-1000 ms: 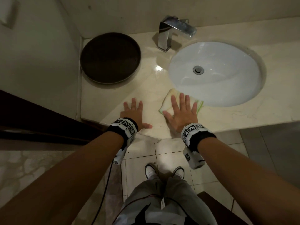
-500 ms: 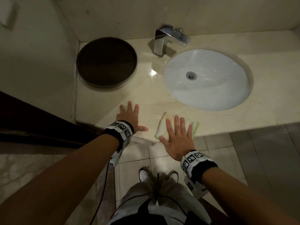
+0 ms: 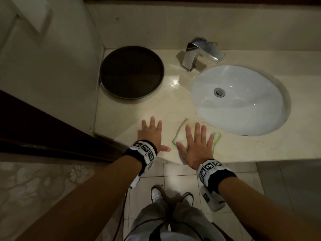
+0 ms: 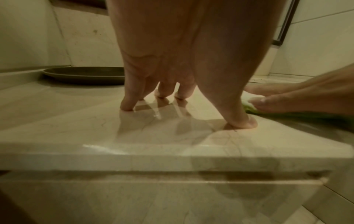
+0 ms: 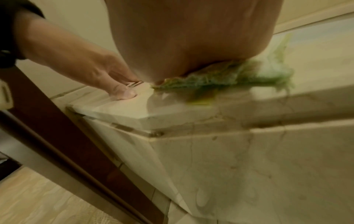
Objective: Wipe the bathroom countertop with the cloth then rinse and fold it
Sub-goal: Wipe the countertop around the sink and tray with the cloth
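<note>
A pale cloth with green edges [image 3: 180, 132] lies on the beige marble countertop [image 3: 139, 112] between the front edge and the sink. My right hand [image 3: 195, 143] presses flat on the cloth, fingers straight and spread; most of the cloth is hidden under the palm. In the right wrist view the cloth [image 5: 220, 77] sticks out blurred from beneath the palm. My left hand [image 3: 151, 133] rests on the bare counter to the left of the cloth, fingers straight, fingertips [image 4: 127, 106] touching the marble. The white oval sink [image 3: 239, 100] and chrome faucet [image 3: 192, 54] lie beyond.
A round dark tray [image 3: 131, 72] sits at the back left of the counter against the wall. A dark wooden door frame [image 3: 43, 129] runs left of the counter's angled corner. Tiled floor and my shoes [image 3: 156, 193] are below the front edge.
The right hand slid the cloth toward the front edge and has now pushed it back up toward the sink. The left hand has stayed planted on the counter.
</note>
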